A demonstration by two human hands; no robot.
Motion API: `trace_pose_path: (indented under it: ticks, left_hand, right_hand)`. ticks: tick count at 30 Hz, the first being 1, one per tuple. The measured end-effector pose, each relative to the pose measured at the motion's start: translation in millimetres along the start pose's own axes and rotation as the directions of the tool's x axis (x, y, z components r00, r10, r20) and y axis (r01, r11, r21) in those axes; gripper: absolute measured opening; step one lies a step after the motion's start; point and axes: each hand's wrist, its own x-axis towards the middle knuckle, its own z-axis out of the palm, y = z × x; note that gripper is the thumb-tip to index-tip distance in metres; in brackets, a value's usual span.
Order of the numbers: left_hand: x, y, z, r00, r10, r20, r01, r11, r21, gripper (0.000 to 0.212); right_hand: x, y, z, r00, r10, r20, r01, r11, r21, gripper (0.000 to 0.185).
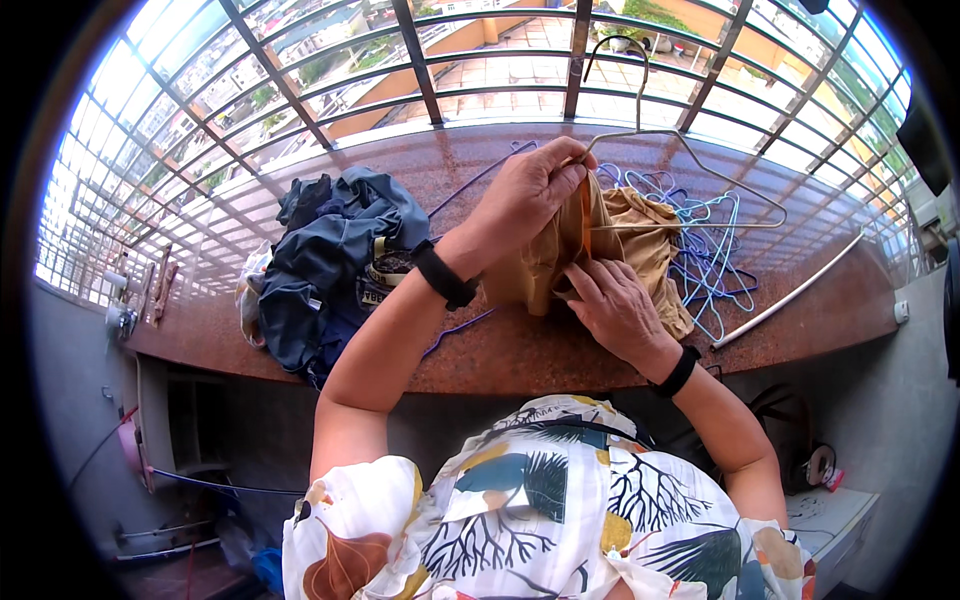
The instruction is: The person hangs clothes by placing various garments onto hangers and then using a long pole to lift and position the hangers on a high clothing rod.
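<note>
My left hand (536, 180) pinches the left shoulder of a wire clothes hanger (731, 180) together with the upper edge of a tan garment (555, 262). The hanger's hook points up and away from me, in front of the window bars. Its bottom bar passes into the tan cloth. An orange strip (586, 214) runs down the cloth between my two hands. Lower down, my right hand (619, 307) grips a fold of the same garment, its fingertips partly hidden in the fabric. More tan cloth (649, 247) lies on the stone counter behind my right hand.
A heap of dark clothes (337, 247) lies on the reddish stone counter (517, 352) at left. Several tangled blue and purple hangers (709, 255) lie right of the tan cloth. A white rod (787, 292) rests near the right front edge. Metal window bars (420, 64) stand behind.
</note>
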Motion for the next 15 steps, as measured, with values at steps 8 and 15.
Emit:
trace_pose_path:
  ticks: [8, 15]
  left_hand:
    - [-16, -21, -4, 0.993, -0.111, 0.036, 0.110, 0.994, 0.019, 0.022]
    - [-22, -38, 1, 0.998, -0.059, 0.034, 0.059, 0.998, -0.002, 0.025]
  right_hand:
    - [-34, 36, -38, 0.927, 0.184, 0.326, -0.105, 0.963, -0.247, 0.039]
    - [-40, 17, -63, 0.941, 0.232, 0.246, -0.219, 0.973, -0.079, 0.039]
